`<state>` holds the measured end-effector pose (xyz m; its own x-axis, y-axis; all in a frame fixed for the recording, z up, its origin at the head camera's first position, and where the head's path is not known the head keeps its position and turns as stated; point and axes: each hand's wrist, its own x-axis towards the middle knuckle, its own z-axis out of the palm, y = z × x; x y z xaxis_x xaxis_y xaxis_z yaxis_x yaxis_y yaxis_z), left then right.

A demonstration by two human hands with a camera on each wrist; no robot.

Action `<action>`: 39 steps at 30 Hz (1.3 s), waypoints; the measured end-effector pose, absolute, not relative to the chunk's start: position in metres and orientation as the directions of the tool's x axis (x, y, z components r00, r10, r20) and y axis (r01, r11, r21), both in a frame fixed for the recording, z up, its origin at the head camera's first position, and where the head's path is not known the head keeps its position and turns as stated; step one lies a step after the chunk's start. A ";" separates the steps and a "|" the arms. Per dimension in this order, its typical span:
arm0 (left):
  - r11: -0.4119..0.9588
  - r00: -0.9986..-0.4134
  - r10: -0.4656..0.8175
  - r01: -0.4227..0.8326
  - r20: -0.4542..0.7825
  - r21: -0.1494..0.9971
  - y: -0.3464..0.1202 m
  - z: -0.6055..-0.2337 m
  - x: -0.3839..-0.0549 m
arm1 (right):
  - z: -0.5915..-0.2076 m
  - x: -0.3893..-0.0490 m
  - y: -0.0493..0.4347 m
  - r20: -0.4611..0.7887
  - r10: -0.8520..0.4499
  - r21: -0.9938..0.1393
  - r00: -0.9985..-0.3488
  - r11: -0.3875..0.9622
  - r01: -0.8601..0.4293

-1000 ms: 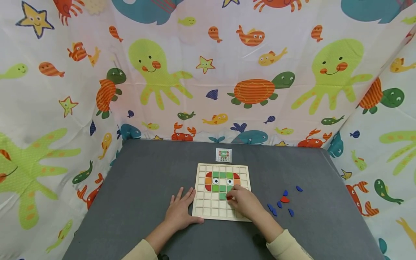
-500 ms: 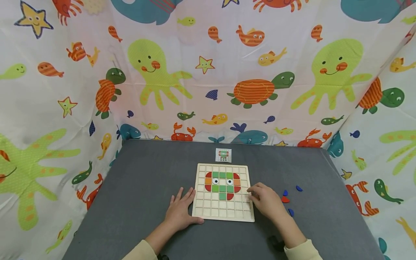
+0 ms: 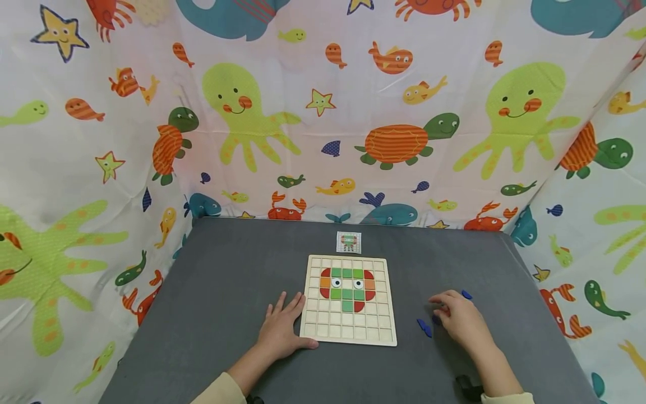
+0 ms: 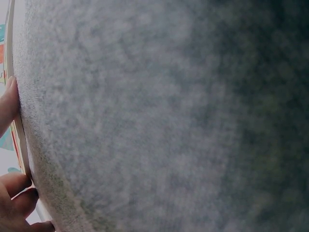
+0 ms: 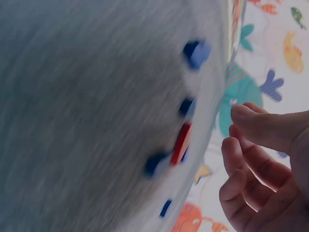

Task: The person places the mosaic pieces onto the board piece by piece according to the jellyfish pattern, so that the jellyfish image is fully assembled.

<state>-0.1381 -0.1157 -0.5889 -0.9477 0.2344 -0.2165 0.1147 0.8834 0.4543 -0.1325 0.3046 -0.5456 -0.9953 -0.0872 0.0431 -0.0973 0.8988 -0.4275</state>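
Note:
A square wooden grid board [image 3: 370,335] lies on the grey table, its upper middle filled with green, red and orange tiles and two eye tiles [image 3: 336,283]. My left hand [image 3: 282,328] rests along the board's left side with its fingers spread and the thumb by the front corner. Right of the board, my right hand [image 3: 460,320] hovers over loose pieces, fingers loosely bent and nothing between them. The right wrist view shows a red piece [image 5: 181,144] among several blue pieces [image 5: 197,54]; the hand hides the red one in the head view.
Two blue pieces [image 3: 424,327] lie between the board and my right hand, and another blue piece [image 3: 466,294] lies behind that hand. A small picture card [image 3: 349,242] sits beyond the board. Patterned cloth [image 3: 313,157] walls in the table's back and sides.
My right hand has let go of a red quarter-round piece on the board, beside the lowest green tile, and moved right over the loose pieces. My left hand has stayed put.

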 end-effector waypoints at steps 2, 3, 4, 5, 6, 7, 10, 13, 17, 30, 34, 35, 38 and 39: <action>0.883 -0.947 0.237 0.118 -0.215 0.454 -0.116 -0.589 -0.138 | -0.548 -0.130 0.314 0.014 -0.102 -0.424 -0.995 0.900 -0.098; 0.884 -0.947 0.238 0.119 -0.216 0.453 -0.116 -0.589 -0.138 | -0.550 -0.129 0.318 0.000 -0.111 -0.423 -0.994 0.900 -0.101; 0.884 -0.947 0.237 0.118 -0.217 0.452 -0.115 -0.589 -0.138 | -0.551 -0.129 0.321 -0.014 -0.125 -0.422 -0.992 0.900 -0.107; 0.884 -0.947 0.237 0.118 -0.218 0.453 -0.115 -0.589 -0.138 | -0.552 -0.128 0.324 -0.026 -0.137 -0.423 -0.990 0.899 -0.113; 0.883 -0.947 0.238 0.118 -0.217 0.455 -0.116 -0.589 -0.138 | -0.553 -0.127 0.327 -0.032 -0.147 -0.426 -0.989 0.897 -0.120; 0.882 -0.947 0.238 0.117 -0.217 0.456 -0.116 -0.588 -0.138 | -0.554 -0.127 0.328 -0.033 -0.154 -0.429 -0.988 0.895 -0.125; 0.881 -0.948 0.239 0.120 -0.212 0.459 -0.116 -0.589 -0.137 | -0.557 -0.126 0.332 -0.023 -0.159 -0.440 -0.987 0.888 -0.133; 0.882 -0.947 0.239 0.120 -0.213 0.456 -0.116 -0.589 -0.137 | -0.559 -0.126 0.334 -0.012 -0.142 -0.443 -0.990 0.888 -0.122; 0.884 -0.948 0.232 0.113 -0.218 0.453 -0.116 -0.590 -0.137 | -0.562 -0.130 0.338 -0.036 -0.124 -0.444 -0.992 0.891 -0.095; 0.886 -0.949 0.230 0.112 -0.216 0.451 -0.116 -0.593 -0.137 | -0.561 -0.134 0.343 -0.113 -0.107 -0.457 -0.988 0.889 -0.044; 0.882 -0.948 0.235 0.115 -0.213 0.458 -0.116 -0.594 -0.137 | -0.561 -0.134 0.345 -0.134 -0.121 -0.465 -0.984 0.884 -0.046; 0.881 -0.948 0.234 0.114 -0.214 0.459 -0.116 -0.594 -0.137 | -0.561 -0.134 0.345 -0.130 -0.128 -0.463 -0.983 0.885 -0.054; 0.882 -0.948 0.235 0.115 -0.213 0.458 -0.116 -0.593 -0.138 | -0.561 -0.133 0.346 -0.110 -0.150 -0.450 -0.983 0.889 -0.085; 0.882 -0.948 0.235 0.116 -0.213 0.456 -0.116 -0.593 -0.138 | -0.560 -0.133 0.346 -0.107 -0.150 -0.448 -0.983 0.890 -0.087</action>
